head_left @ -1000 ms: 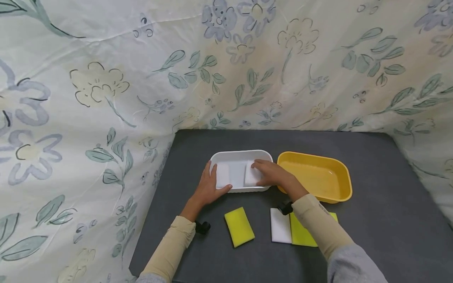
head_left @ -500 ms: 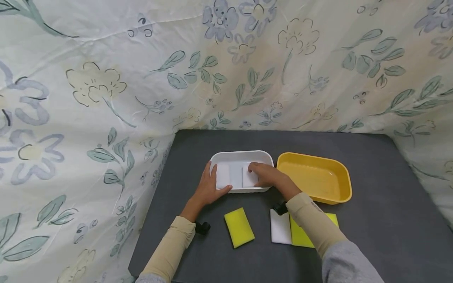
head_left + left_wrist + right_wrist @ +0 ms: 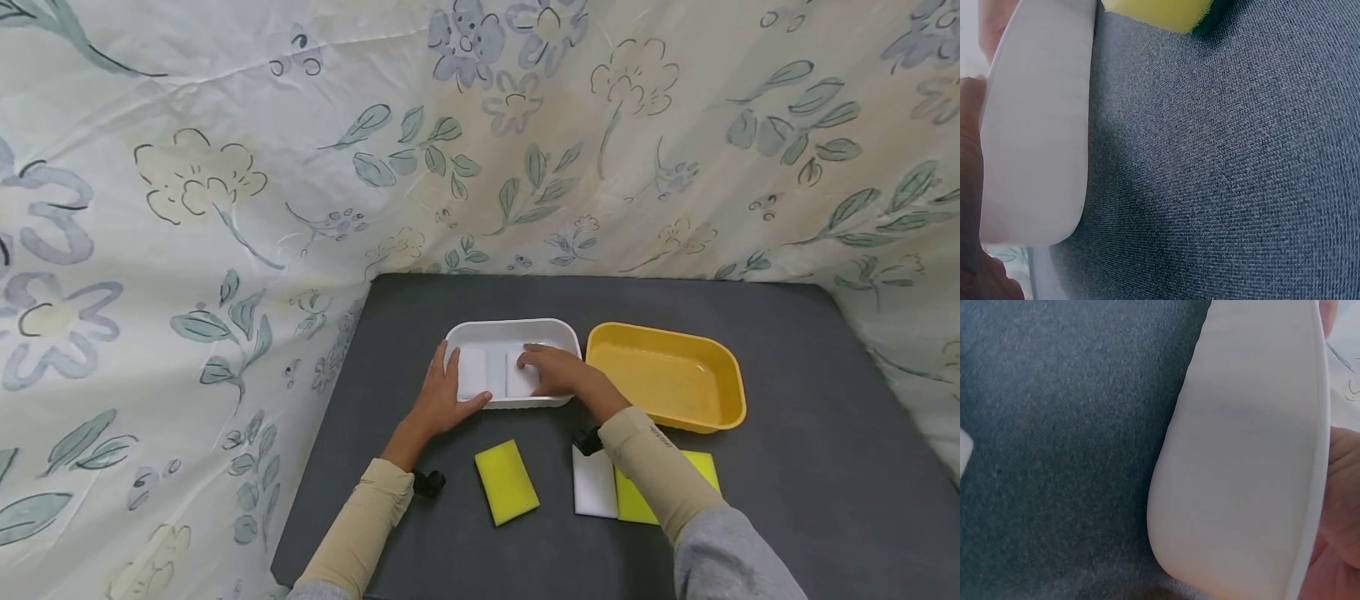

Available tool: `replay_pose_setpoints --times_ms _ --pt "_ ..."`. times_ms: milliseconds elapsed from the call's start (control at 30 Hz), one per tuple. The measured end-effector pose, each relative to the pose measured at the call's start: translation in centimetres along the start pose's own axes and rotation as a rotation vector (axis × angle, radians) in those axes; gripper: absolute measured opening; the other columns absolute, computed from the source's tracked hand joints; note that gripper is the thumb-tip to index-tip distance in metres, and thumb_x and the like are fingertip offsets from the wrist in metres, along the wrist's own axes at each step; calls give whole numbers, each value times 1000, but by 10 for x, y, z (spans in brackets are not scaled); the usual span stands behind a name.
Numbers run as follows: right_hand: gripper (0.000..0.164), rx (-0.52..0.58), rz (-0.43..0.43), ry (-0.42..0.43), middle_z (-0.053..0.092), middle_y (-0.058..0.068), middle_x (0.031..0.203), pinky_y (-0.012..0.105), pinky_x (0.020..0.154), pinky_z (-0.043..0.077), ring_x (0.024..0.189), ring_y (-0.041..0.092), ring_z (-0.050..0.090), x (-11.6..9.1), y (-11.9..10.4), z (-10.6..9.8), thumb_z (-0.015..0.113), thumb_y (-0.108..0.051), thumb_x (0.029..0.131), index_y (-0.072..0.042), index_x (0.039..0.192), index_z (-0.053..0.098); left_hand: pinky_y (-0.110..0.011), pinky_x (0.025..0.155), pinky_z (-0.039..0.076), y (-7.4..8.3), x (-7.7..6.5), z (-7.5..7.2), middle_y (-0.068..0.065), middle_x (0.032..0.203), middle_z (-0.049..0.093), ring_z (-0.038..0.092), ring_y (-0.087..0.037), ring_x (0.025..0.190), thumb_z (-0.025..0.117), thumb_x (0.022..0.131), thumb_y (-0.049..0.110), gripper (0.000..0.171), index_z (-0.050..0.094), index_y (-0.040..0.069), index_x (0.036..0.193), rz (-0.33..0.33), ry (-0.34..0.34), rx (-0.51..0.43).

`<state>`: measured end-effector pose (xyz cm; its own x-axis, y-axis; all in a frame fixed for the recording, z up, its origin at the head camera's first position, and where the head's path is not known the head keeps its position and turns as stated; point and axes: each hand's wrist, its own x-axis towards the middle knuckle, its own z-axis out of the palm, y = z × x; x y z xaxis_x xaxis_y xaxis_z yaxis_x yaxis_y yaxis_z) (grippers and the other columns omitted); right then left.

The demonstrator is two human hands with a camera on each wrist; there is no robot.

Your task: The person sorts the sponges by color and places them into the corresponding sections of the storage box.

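Observation:
In the head view a white tray [image 3: 495, 402] stands on the dark table. My left hand [image 3: 437, 402] rests at its left end, fingers straight along the side and thumb stretched over the front rim. One white sponge [image 3: 471, 372] lies flat inside by that hand. My right hand [image 3: 553, 369] reaches into the right half, fingers bent, and grips a second white sponge [image 3: 517, 382], partly hidden under the fingers. A gap separates the two sponges. The left wrist view shows the tray's outer wall [image 3: 1038, 125] beside the left hand; the right wrist view shows its other end [image 3: 1241, 456].
A yellow tray [image 3: 663, 371] stands just right of the white one. In front lie a yellow sponge [image 3: 507, 482], a white sponge [image 3: 595, 483] and another yellow sponge [image 3: 636, 504], partly covered by the right forearm. A flowered cloth [image 3: 525, 167] hangs behind the table.
My right hand has slid leftward inside the white tray, bringing its white sponge closer to the other one. The left hand has stayed in place.

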<state>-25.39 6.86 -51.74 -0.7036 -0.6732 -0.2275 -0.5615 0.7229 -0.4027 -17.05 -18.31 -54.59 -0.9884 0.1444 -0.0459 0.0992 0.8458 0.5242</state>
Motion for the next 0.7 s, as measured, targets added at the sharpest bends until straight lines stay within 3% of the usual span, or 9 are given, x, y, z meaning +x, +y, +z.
replay_pose_setpoints --times_ms 700 --pt "64 -13 -7 17 39 18 156 46 111 33 141 34 39 14 -12 7 88 -27 79 -14 136 64 -58 114 22 -3 1 1 -15 166 -3 12 -38 149 65 88 61 104 15 3 159 34 12 10"
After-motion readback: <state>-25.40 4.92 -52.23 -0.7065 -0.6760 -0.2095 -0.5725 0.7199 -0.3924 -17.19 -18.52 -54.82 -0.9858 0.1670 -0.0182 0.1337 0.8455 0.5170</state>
